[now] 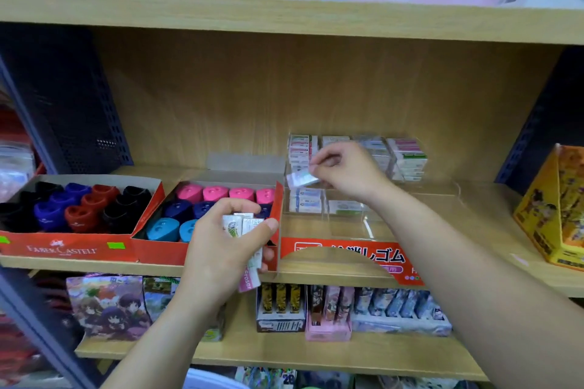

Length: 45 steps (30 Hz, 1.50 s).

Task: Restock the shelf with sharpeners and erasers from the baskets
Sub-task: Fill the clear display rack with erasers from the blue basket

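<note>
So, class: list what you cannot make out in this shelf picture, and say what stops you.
Head view only.
Label of the single eraser pinched by the right hand: motion blur.
Count of the eraser stack held by the left hand: its grip covers most.
The baskets: outside the frame.
Some sharpeners in the red box: behind the left hand.

Wooden shelf [493, 218]; two red sharpener boxes [72, 249], clear eraser tray [347, 257]

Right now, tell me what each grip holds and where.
The left grip holds a bundle of wrapped erasers around its upper half; the right grip pinches one eraser by its right end.
</note>
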{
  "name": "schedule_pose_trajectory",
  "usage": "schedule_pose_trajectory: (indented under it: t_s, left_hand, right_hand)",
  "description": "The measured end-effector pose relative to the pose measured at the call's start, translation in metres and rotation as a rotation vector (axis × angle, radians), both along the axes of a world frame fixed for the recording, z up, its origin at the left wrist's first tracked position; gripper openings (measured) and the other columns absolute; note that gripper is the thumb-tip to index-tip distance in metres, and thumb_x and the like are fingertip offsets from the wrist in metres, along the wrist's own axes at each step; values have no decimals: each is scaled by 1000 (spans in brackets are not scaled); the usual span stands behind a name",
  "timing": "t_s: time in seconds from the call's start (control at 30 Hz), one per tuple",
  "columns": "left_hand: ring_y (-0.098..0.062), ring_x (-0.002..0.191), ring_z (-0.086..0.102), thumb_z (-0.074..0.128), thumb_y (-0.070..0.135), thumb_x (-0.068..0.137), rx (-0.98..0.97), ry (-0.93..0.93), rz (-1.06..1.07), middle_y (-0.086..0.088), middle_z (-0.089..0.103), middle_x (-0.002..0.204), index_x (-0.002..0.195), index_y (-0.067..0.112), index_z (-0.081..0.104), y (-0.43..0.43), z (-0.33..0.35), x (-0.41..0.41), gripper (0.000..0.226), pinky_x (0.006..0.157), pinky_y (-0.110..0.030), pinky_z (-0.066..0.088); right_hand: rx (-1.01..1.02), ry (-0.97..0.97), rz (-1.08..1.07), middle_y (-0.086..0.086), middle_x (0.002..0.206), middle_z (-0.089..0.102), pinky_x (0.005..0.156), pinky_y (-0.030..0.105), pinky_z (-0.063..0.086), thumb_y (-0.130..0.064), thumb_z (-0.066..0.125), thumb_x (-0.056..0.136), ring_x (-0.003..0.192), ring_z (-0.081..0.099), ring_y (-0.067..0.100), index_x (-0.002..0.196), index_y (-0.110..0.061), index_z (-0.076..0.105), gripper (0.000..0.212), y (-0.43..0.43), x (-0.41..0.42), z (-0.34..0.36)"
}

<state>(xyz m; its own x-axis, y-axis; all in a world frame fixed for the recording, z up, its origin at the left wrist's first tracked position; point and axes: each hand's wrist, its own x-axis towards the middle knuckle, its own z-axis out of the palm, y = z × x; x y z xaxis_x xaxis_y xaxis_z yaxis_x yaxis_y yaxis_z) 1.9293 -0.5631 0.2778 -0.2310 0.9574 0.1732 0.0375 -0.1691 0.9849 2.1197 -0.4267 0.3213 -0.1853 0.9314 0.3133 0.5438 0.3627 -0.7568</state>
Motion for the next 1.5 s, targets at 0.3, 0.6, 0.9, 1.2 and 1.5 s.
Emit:
schedule_pose_trajectory:
  t_s: [0.3, 0.6, 0.9, 1.2, 1.5]
  left_hand:
    - [-34, 68, 75, 80, 17, 83, 9, -93, 40, -17, 75, 83, 106, 11, 62, 2, 4, -18, 30, 57, -44, 62]
    - [-17, 57, 70, 79, 18, 86, 6, -183, 124, -16, 72, 86, 111, 8, 62, -11, 11, -28, 31, 48, -28, 56]
    - [-22, 69, 68, 79, 24, 87, 13, -168, 173, -13, 70, 90, 104, 15, 64, -19, 3, -47, 24, 61, -40, 58]
    - [-25, 66, 73, 80, 21, 86, -11, -74, 68, -14, 70, 92, 101, 18, 66, -31, 9, -51, 21, 58, -38, 61]
    - [-28, 81, 75, 69, 9, 95, -89, -110, -88, -13, 67, 99, 113, 22, 61, -27, 5, -23, 24, 75, -44, 63]
  right_hand:
    - [51, -384, -22, 0, 102, 76, 77, 23, 45, -21, 58, 98, 97, 69, 16, 101, -15, 77, 21, 4, -5, -13]
    - [55, 121, 215, -8, 79, 68, 66, 22, 51, -27, 80, 83, 71, 63, 10, 87, -27, 70, 11, -139, -62, -40]
    - [-203, 378, 311, 6, 78, 66, 70, 27, 54, -3, 78, 84, 68, 60, 13, 98, -18, 73, 21, -149, -84, -50]
    - [-231, 465, 180, 6, 92, 71, 70, 33, 61, -1, 60, 97, 72, 69, 17, 101, -19, 73, 22, -140, -55, -35]
    - [-3, 425, -52, 3, 80, 75, 71, 22, 59, 1, 68, 91, 73, 69, 15, 97, -21, 76, 24, -111, 39, -9]
